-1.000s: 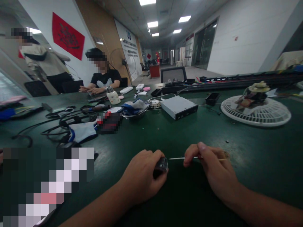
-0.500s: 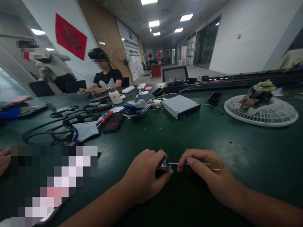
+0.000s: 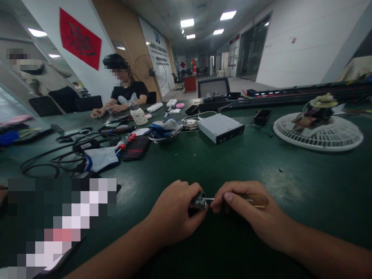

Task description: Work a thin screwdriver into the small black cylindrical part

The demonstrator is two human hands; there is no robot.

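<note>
Right hand (image 3: pixel 250 207): screwdriver (image 3: pixel 252 200), tip at metal cylinder (image 3: pixel 199 201) in left hand (image 3: pixel 171 215).

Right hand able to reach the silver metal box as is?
Probably, but only after letting go: the right hand grips a screwdriver. Nothing visible stands between it and the silver metal box, further up the green table.
</note>
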